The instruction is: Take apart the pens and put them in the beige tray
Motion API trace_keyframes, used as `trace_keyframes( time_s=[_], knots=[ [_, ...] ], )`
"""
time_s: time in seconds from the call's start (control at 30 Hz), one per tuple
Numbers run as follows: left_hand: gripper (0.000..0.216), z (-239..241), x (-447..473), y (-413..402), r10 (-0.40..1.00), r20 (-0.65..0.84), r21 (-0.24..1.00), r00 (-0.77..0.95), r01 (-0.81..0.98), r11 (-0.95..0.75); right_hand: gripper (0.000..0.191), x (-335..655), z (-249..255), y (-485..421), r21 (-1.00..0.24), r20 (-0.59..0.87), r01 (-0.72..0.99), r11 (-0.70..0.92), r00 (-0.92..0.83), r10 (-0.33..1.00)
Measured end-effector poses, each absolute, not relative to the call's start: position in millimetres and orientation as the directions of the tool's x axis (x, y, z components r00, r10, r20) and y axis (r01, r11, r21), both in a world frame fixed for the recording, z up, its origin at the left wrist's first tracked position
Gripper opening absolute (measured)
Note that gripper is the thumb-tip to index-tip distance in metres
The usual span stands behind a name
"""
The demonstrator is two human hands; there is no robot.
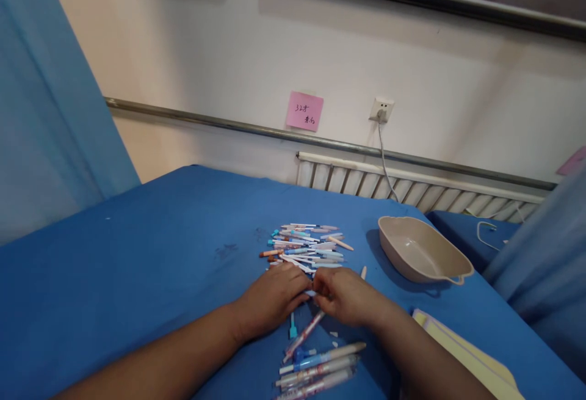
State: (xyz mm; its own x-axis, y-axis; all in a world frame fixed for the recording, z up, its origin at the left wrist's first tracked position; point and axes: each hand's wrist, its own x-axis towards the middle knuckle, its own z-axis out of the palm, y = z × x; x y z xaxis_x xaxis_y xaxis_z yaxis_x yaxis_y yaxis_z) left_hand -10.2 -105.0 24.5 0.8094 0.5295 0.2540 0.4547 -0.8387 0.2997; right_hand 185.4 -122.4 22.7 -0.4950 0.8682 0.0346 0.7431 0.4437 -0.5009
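My left hand (pixel 274 293) and my right hand (pixel 343 295) meet at the near edge of a pile of pen parts (pixel 309 244). Both have bent, closed fingers around a small pale pen piece (pixel 311 293), mostly hidden by the fingertips. The pile mixes thin white refills, pale barrels and small teal and brown tops. A patterned pen (pixel 304 334) lies slanted just below my right hand. Left of it is a thin stick with a teal end (pixel 293 327). Closer to me, several pens (pixel 320 366) lie side by side, with small white bits above them.
A beige plastic basin (pixel 419 250) stands right of the pile on the blue cloth (pixel 183 241). Yellow folded material (pixel 467 354) lies beside my right forearm. Behind the table are a white radiator (pixel 357 180) and a plugged-in cable (pixel 383 149). Blue curtains (pixel 50 101) hang at both sides.
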Motion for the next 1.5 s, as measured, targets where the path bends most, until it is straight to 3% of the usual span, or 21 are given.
trace_keyframes(
  time_s=[0.17, 0.33, 0.5, 0.83, 1.07, 1.27, 1.5],
  knots=[
    [0.016, 23, -15, -98, 0.616, 0.315, 0.318, 0.722, 0.531, -0.785, 0.014, 195, 13, -108, -0.818, 0.090, 0.491, 0.298, -0.403, 0.911],
    [0.016, 20, -19, -93, 0.694, 0.397, 0.366, 0.600, 0.590, -0.720, 0.035, 206, 4, -93, -0.964, -0.060, 0.265, 0.035, -0.342, 0.938],
    [0.015, 19, -18, -94, 0.690, 0.384, 0.351, 0.613, 0.594, -0.724, 0.041, 198, -1, -92, -0.982, -0.101, 0.184, -0.047, -0.291, 0.951],
    [0.012, 19, -18, -95, 0.677, 0.386, 0.335, 0.627, 0.588, -0.736, 0.044, 188, 3, -96, -0.988, -0.058, 0.150, -0.023, -0.232, 0.971],
    [0.012, 20, -18, -102, 0.635, 0.423, 0.359, 0.646, 0.524, -0.772, 0.043, 185, 12, -105, -0.967, -0.052, 0.248, 0.057, -0.412, 0.910],
    [0.013, 23, -18, -101, 0.640, 0.413, 0.368, 0.648, 0.524, -0.768, 0.044, 184, 12, -105, -0.979, -0.028, 0.196, 0.056, -0.399, 0.916],
    [0.016, 22, -18, -99, 0.649, 0.445, 0.354, 0.617, 0.544, -0.760, 0.055, 191, 4, -100, -0.936, -0.129, 0.352, -0.006, -0.328, 0.936]
  ],
)
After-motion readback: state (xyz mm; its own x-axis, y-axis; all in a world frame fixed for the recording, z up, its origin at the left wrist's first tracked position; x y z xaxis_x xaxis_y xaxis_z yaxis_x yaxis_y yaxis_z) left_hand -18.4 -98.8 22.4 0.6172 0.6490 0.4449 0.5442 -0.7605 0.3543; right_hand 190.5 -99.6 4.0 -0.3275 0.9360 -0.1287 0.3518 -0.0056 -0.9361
